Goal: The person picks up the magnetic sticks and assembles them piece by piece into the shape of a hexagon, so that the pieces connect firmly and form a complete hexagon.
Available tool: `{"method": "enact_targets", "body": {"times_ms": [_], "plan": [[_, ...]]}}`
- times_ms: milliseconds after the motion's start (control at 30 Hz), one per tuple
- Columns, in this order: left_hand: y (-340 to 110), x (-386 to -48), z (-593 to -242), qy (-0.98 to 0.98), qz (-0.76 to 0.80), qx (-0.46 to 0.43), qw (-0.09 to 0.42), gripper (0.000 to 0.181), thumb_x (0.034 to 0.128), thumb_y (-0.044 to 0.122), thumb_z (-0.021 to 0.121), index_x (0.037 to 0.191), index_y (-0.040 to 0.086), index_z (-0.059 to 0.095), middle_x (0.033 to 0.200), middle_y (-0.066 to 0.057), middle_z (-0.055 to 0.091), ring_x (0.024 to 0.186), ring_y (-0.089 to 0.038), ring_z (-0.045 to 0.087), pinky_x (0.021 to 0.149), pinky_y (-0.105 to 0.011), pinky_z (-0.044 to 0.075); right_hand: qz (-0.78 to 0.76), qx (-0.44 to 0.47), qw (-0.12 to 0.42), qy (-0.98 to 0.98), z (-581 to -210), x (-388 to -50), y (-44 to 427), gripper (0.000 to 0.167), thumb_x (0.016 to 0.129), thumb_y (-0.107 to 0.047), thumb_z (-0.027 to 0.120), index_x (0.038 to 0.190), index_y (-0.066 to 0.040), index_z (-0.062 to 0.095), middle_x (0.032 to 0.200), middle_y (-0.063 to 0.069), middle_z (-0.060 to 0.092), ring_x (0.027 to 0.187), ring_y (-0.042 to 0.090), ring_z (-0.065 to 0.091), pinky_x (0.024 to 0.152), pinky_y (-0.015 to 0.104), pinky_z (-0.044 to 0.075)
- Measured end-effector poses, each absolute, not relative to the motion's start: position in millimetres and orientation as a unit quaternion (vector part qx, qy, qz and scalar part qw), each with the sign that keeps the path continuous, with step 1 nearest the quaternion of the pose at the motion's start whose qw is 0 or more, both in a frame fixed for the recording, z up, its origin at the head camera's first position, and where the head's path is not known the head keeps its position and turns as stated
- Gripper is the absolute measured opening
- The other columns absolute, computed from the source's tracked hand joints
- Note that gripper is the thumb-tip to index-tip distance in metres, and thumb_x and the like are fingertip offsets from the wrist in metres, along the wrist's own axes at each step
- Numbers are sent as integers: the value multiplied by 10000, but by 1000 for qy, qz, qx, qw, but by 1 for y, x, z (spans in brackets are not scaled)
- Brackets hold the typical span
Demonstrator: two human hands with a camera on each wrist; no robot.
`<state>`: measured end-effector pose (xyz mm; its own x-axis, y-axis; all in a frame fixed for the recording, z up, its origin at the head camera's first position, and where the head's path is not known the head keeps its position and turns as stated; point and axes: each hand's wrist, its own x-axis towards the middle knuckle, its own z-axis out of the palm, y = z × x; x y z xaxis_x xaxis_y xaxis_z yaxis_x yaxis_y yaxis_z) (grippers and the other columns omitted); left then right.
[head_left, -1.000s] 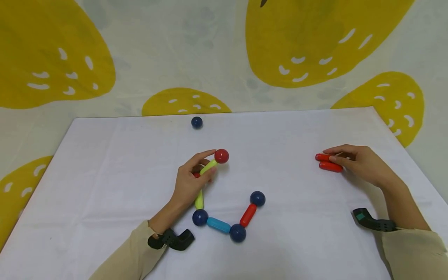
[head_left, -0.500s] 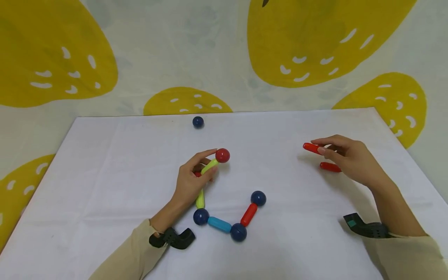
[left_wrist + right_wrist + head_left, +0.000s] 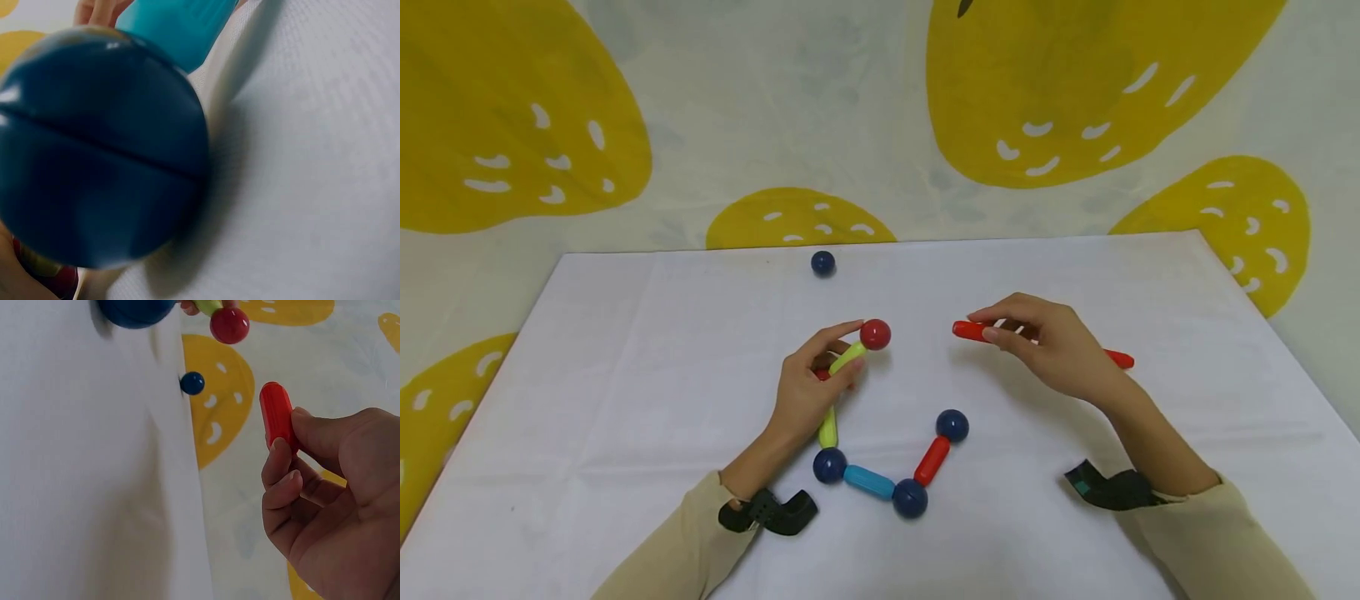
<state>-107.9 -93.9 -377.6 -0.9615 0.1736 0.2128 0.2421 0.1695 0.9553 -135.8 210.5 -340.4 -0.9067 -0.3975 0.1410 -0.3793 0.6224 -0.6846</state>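
My left hand [image 3: 808, 383] pinches a yellow-green rod [image 3: 847, 357] tipped by a red ball [image 3: 876, 334]. Another red ball [image 3: 822, 375] shows partly behind the fingers, and a second yellow-green rod [image 3: 827, 429] runs down to a blue ball [image 3: 830, 465]. From there a light blue rod [image 3: 869, 482], a blue ball [image 3: 910, 498], a red rod [image 3: 932, 461] and a blue ball [image 3: 952, 426] form a chain. Between thumb and fingers, my right hand [image 3: 1048, 346] holds a loose red rod [image 3: 970, 331] above the table, its free end pointing left; the right wrist view shows this rod [image 3: 276, 412] too.
A single blue ball [image 3: 823, 264] lies near the back edge of the white table [image 3: 662, 350]. Another red rod [image 3: 1120, 358] rests on the table, partly hidden behind the right hand. Behind stands a cloth [image 3: 820, 100] with yellow shapes.
My right hand has lifted one of the two red rods and carried it left, toward the left hand. The left hand and the chain have stayed in place.
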Motion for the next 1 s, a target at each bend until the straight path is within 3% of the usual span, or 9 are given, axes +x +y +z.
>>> {"method": "enact_targets", "body": {"times_ms": [300, 800, 1000], "plan": [[-94, -108, -376, -765, -629, -135, 25, 402, 873, -2, 670, 1266, 44, 602, 902, -141, 620, 653, -317, 608, 578, -237, 457, -397, -251, 40, 882, -344, -146, 171, 246, 904, -148, 674, 1148, -173, 694, 996, -77, 638, 856, 115, 567, 709, 333, 506], [-94, -109, -375, -763, -631, -136, 23, 402, 871, 0, 673, 1264, 50, 605, 900, -142, 626, 646, -335, 609, 565, -240, 449, -393, -261, 49, 880, -344, -155, 149, 242, 916, -140, 656, 1155, -161, 685, 1006, -53, 643, 876, 125, 565, 747, 329, 501], [-98, -118, -404, -759, -636, -135, 32, 432, 880, 81, 693, 1286, 197, 601, 904, -55, 632, 628, -210, 613, 542, -257, 459, -410, -236, 64, 878, -346, -156, 146, 289, 910, -149, 666, 1199, -150, 656, 1072, -33, 641, 911, 142, 581, 777, 333, 503]]}}
